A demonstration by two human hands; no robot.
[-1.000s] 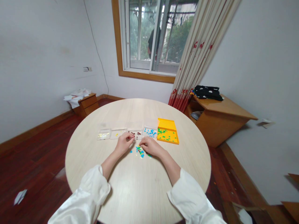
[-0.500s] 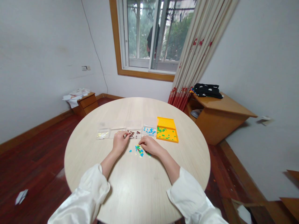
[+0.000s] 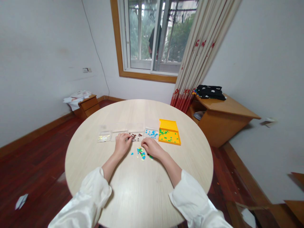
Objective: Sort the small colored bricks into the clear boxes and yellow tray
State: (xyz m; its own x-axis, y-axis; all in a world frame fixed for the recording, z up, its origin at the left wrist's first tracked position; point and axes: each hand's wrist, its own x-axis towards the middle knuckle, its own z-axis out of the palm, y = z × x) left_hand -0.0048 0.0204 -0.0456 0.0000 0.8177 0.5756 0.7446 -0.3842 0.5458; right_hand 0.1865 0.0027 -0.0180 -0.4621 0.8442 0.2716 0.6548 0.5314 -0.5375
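My left hand (image 3: 123, 143) is at the clear box of brown pieces (image 3: 136, 136), thumb and fingertips pinched together at its left side. What they hold, if anything, is too small to make out. My right hand (image 3: 151, 147) is closed with fingers curled, beside a small pile of blue, green, yellow and brown pieces (image 3: 141, 152); its fingertips are hard to see. A clear box of blue pieces (image 3: 151, 133) and an open yellow box of green pieces (image 3: 169, 136) lie beyond it. Pale yellow pieces (image 3: 104, 137) lie in a clear box at the left.
Everything rests on a round pale wooden table (image 3: 140, 196). A wooden cabinet (image 3: 228, 110) with folded dark cloth (image 3: 210, 92) is at the right. A small drawer unit (image 3: 89, 106) with papers stands at the left. A person (image 3: 154, 41) is seen beyond the window.
Both hands stay almost in place; my right hand has lifted slightly away from the pile. The whole view has shifted a little.
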